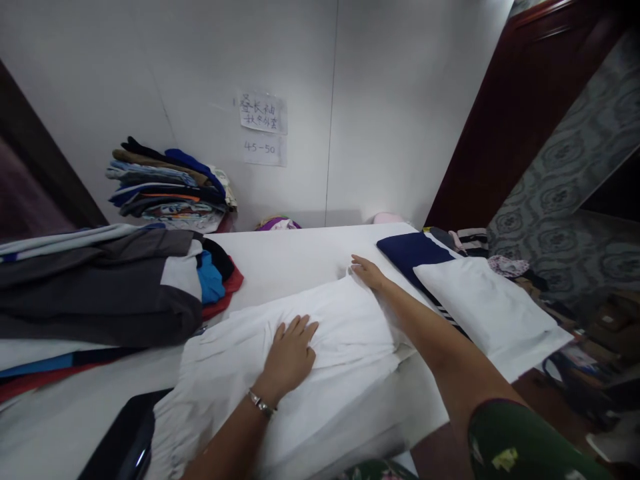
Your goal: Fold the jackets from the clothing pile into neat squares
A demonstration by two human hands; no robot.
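A white garment lies partly folded across the white table. My left hand rests flat on its middle with the fingers stretched out; a silver bracelet sits on that wrist. My right hand reaches to the garment's far corner, fingers extended and lying on the cloth edge. Neither hand holds anything lifted off the table.
A heap of grey, white, blue and red clothes lies at the left. Folded white and navy garments lie at the right. A stack of folded clothes stands against the wall under paper notes. A dark object sits near left.
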